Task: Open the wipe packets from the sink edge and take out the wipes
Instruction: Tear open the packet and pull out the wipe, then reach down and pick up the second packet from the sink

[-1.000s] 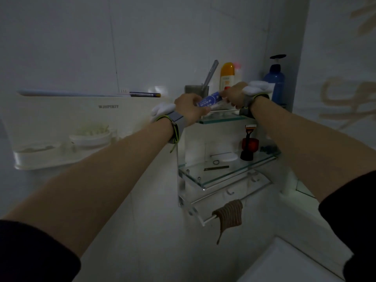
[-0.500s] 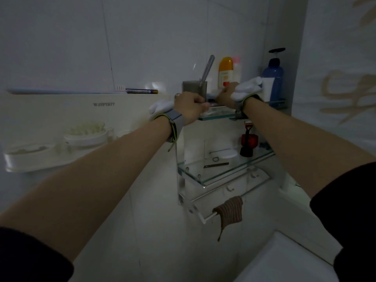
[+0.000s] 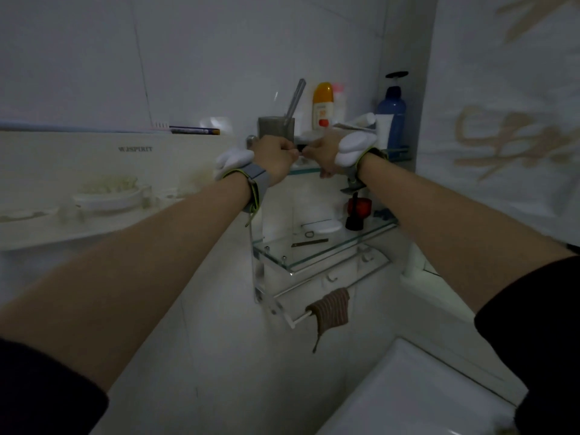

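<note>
Both arms reach up to the upper glass shelf [image 3: 306, 170] on the white tiled wall. My left hand [image 3: 272, 159] and my right hand [image 3: 323, 152] are fisted and almost touching, fingertips pinched together in front of the shelf. Only a small dark sliver of the wipe packet [image 3: 300, 148] shows between the fingertips; the rest is hidden inside the fingers. No wipe is visible. Each wrist carries a strap with a white pad. The light is dim.
A grey cup [image 3: 276, 127], an orange bottle [image 3: 322, 105] and a blue pump bottle [image 3: 391, 114] stand on the upper shelf just behind my hands. Below are a lower glass shelf [image 3: 317, 257] with a razor [image 3: 356, 211], a brown cloth [image 3: 331, 306] and a white fixture [image 3: 408, 390].
The blue packet, plainly visible between my hands a second ago, is now almost hidden in the fingers. Both hands have closed in toward each other near the shelf edge.
</note>
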{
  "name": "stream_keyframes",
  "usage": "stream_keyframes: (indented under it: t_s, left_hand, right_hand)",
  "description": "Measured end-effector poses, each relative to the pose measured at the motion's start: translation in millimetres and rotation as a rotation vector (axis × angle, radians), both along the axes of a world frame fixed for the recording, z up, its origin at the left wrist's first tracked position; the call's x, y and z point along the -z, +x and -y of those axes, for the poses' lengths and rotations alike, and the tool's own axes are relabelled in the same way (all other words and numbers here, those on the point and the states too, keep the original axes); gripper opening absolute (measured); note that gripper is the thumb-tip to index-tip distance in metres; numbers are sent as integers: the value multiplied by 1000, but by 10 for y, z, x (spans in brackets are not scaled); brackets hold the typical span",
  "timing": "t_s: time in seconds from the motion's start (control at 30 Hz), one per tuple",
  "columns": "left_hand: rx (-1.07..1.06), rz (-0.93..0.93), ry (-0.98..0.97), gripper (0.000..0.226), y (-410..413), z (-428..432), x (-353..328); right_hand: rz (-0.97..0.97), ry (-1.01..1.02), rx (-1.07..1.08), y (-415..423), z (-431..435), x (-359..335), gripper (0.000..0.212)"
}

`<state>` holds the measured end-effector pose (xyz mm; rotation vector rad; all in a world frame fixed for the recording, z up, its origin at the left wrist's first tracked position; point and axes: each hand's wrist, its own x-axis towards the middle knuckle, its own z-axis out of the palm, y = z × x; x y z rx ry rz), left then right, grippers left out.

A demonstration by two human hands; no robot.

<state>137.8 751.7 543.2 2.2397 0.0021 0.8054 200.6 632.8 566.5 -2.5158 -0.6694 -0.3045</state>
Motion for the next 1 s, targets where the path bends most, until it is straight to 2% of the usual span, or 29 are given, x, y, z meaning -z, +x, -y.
stream_keyframes:
  t_s: [0.13,0.23,0.3,0.4,0.47,0.57,0.63,0.7,0.77,0.87,1.0]
  left_hand:
    - [67,29,1,39,-127,190,74]
    - [145,-10,10,44,-230,387,146]
    - [165,-29,52,45,-270,491,181]
    - [235,-168,124,49,-322,746,296]
    - [290,-260,154,48,-359,1040,431]
    - [358,-318,244,40,-378,1405,639]
    - [410,-367,301,50,-353,1726,822]
    - [437,-392,327,56,-340,1938,995]
    - [502,-431,338,58,-367,2327,1205]
    - [547,-456,355,62,-443,2808,1520]
    - [663,-510,436,71,-600,3617,1955]
  right_hand:
    - [-41,-118,-40,-111,204,115,59]
    - [-23,-249,-104,-231,489,210,71]
    - [-17,-303,-132,-293,666,293,71]
    - [-149,-284,-101,-391,1025,463,61]
    - [-162,-256,-20,-474,1381,623,61]
    - [-78,-304,153,-647,1861,844,68]
    - [-173,-374,216,-762,2308,1013,74]
    - [-242,-387,246,-855,2599,1171,72]
    - [-230,-418,322,-997,3017,1370,70]
    - [-247,-485,421,-1233,3489,1654,81]
    - [-358,-513,533,-1688,4266,2069,86]
